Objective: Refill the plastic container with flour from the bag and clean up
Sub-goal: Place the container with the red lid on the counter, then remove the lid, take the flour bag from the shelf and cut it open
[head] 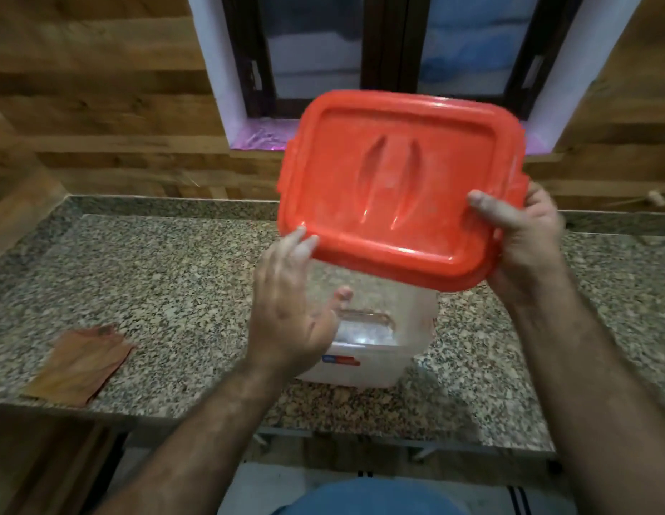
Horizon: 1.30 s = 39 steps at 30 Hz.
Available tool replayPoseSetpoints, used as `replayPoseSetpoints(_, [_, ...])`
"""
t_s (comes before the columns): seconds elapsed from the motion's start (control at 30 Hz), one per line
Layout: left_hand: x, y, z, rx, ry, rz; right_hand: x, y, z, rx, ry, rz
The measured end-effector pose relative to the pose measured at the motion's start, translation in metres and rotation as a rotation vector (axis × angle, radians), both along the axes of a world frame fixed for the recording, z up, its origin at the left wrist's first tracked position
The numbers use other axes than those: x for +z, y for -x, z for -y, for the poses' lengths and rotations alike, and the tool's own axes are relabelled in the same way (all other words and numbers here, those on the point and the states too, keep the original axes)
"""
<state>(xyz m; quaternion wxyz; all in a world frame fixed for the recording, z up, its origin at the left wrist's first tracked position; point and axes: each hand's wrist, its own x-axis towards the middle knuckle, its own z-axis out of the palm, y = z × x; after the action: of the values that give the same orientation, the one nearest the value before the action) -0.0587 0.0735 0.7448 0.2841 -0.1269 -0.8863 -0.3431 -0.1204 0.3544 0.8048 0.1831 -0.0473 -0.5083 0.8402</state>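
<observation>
Our right hand (pixel 524 239) pinches the red lid (pixel 398 187); our left hand (pixel 290 306) is spread, fingertips touching its near edge. The tub (pixel 364 351) sits below on the table (pixel 156 276). Let's hold the lid flat and move it aside.

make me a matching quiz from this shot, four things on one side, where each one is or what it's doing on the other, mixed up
Things:
1. red lid
2. clear container
3. brown paper bag
4. right hand

Places or states:
a. lying flat on the counter's left part
b. gripping the lid's right edge
c. held up in the air, tilted
d. standing open on the granite counter

Pairs: 1-c, 2-d, 3-a, 4-b
</observation>
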Motion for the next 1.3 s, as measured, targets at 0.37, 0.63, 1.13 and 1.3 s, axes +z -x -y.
replayPoseSetpoints(0.37, [-0.051,0.014,-0.056,-0.364,0.869,0.268,-0.036,0.001,-0.052,-0.506,-0.806,-0.281])
replayPoseSetpoints(0.63, [-0.056,0.018,-0.058,-0.354,0.890,0.258,-0.146,0.035,-0.082,-0.397,-1.637,-0.296])
replayPoseSetpoints(1.13, [-0.060,0.018,-0.061,-0.309,0.912,0.246,-0.235,0.036,-0.103,0.390,-2.058,0.470])
replayPoseSetpoints(1.3, [-0.062,0.017,-0.061,-0.291,0.906,0.209,-0.220,0.040,-0.096,0.294,-1.833,0.552])
